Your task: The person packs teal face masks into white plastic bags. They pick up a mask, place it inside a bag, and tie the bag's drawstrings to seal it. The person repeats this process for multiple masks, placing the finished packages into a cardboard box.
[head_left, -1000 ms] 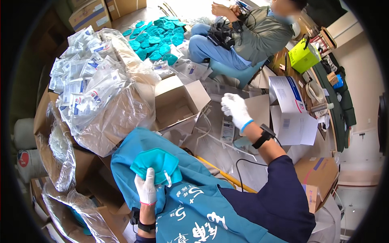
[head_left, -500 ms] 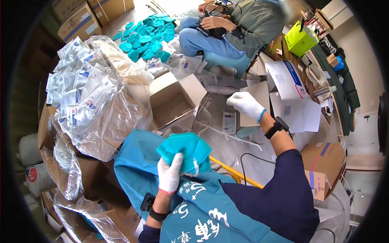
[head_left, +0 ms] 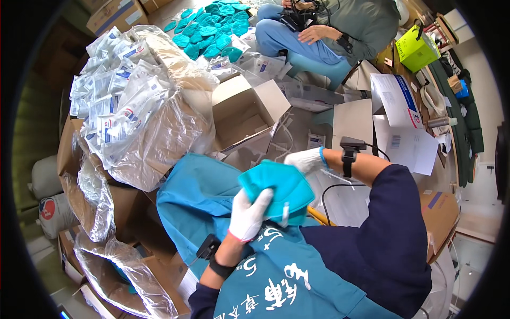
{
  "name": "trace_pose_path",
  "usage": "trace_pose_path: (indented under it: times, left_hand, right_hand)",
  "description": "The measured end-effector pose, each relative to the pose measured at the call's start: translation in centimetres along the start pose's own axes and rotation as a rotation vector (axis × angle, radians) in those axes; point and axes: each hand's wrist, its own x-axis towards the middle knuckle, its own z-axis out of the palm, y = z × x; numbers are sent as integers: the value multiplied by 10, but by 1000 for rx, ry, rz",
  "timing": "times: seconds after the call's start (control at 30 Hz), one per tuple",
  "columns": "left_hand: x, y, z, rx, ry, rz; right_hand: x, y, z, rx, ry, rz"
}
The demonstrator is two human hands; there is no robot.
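Note:
A teal folded face mask [head_left: 281, 186], with a small white strip on its front, is above my lap. My left hand [head_left: 248, 215], in a white glove, grips its left lower side with the thumb across the front; whether several masks are stacked there I cannot tell. My right hand [head_left: 304, 160], gloved in white too, is at the mask's upper right edge. Its fingers are blurred and partly behind the mask, so their hold is unclear. A teal apron [head_left: 196, 186] covers my lap beneath both hands.
Beyond my lap stands an open cardboard box [head_left: 241, 119]. Many white packets [head_left: 114, 101] fill a plastic-lined carton on the left. Loose teal masks [head_left: 212, 32] lie on the floor ahead, near a seated person [head_left: 356, 32]. White cartons [head_left: 406, 143] stand at the right.
My right hand has come down and left to the mask's edge. The left hand still holds the mask, now farther right in the picture. The whole view has shifted.

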Motion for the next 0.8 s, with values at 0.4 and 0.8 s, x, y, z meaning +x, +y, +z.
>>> trace_pose_path:
  times: [0.4,0.8]
  left_hand:
    - [-26,0,-51,-52,251,-22]
    - [-28,-13,-57,-147,228,-51]
  right_hand:
    - [-22,-18,17,-222,-20,188]
    - [6,-30,48,-83,-12,88]
